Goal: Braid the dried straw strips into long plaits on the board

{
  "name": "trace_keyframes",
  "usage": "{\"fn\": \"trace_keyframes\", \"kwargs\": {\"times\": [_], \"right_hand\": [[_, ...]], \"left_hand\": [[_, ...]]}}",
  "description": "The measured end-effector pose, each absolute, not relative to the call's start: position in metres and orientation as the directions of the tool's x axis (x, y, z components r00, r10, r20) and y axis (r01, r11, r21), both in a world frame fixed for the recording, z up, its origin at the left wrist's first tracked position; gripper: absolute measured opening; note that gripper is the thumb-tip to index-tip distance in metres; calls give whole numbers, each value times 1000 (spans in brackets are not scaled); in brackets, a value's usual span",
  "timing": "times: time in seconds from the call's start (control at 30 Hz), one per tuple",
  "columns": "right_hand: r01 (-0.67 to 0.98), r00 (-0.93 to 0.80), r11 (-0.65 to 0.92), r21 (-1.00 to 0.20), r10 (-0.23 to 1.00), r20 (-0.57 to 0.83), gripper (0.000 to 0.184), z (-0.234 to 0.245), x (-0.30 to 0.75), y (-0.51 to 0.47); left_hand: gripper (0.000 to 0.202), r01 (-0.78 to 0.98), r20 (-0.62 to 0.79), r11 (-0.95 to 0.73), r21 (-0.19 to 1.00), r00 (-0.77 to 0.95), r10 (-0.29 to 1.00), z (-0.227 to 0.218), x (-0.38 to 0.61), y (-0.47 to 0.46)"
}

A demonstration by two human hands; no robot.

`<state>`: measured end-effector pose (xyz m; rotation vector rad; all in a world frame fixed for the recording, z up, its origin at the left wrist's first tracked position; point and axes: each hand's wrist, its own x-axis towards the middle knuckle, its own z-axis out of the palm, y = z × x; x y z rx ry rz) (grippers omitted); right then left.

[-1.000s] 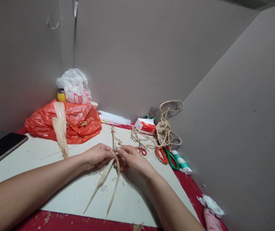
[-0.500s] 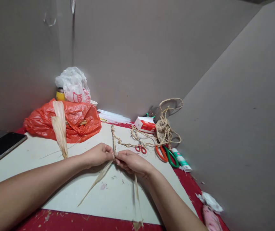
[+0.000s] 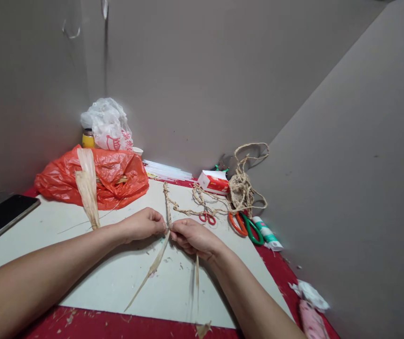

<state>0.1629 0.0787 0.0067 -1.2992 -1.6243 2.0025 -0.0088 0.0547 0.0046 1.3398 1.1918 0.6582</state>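
Observation:
A braided cord of dry, straw-coloured husk [image 3: 167,202] lies on the white board, running from its far end down to my hands. At its near end my right hand [image 3: 195,238] pinches the braid between thumb and forefinger, the other fingers curled under. Just left of that point, my left hand [image 3: 147,224] has its thumb and fingertips pressed together on what looks like a thin pale husk strand. A loose husk strip [image 3: 152,268] trails from the braid toward the near edge. Another narrow strip [image 3: 197,278] hangs below my right hand.
A red plastic bag [image 3: 124,165] with a wide husk piece [image 3: 88,188] stands back left, beside a phone [image 3: 2,219]. Toward the back right are a red-and-white box [image 3: 213,182], coiled husk cord [image 3: 240,190], red-handled scissors [image 3: 207,218], orange handle [image 3: 237,224], green handle [image 3: 253,231] and a roll [image 3: 267,234].
My left fingertips have shifted slightly away from the braid. The loose strip has swung right and now hangs more steeply. My right hand stays almost in place.

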Motion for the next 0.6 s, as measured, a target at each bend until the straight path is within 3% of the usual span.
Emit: {"fn": "trace_keyframes", "kwargs": {"times": [0.2,0.3,0.43,0.6], "right_hand": [[306,-585,-337,-890,672,-455,17,3,165,81],[301,-594,-339,-891,664,-453,17,3,165,82],[291,-597,-338,-895,667,-446,16,4,164,81],[310,-605,-335,-890,652,-457,16,5,163,80]], "left_hand": [[18,370,-257,144,918,278,926,3,-13,59],[18,514,-130,-3,858,222,966,1,-18,64],[14,750,-13,-125,649,175,984,4,-22,60],[11,930,65,-116,350,100,993,43,-29,50]]}}
